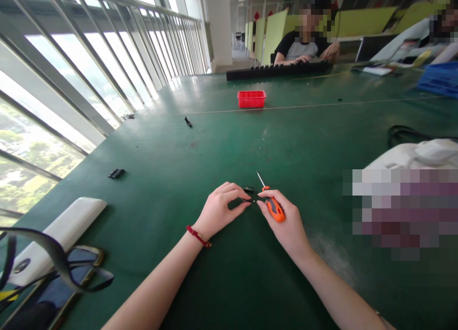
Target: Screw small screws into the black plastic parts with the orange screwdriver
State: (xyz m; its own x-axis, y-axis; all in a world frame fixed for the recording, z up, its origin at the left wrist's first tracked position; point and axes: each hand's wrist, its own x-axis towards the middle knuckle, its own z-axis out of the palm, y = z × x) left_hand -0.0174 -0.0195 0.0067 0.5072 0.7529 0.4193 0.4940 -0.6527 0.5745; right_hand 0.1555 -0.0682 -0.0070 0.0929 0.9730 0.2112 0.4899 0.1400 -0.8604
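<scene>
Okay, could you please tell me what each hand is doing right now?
Left hand: closed, fingertips pinching a small dark piece.
Right hand: closed around the orange-handled screwdriver, its thumb and forefinger tips apart.

Open for reaching across the glossy green tabletop, from beyond the hands to the red rectangular plastic basket, and also between the forearms. Tight between the left hand and right hand, with a small dark piece in the gap. Obstructed just beyond by a short dark strip and the orange-and-grey-handled screwdriver. Hemmed in at left by a long white casing and looping black strap, at right by a bulky white object.
</scene>
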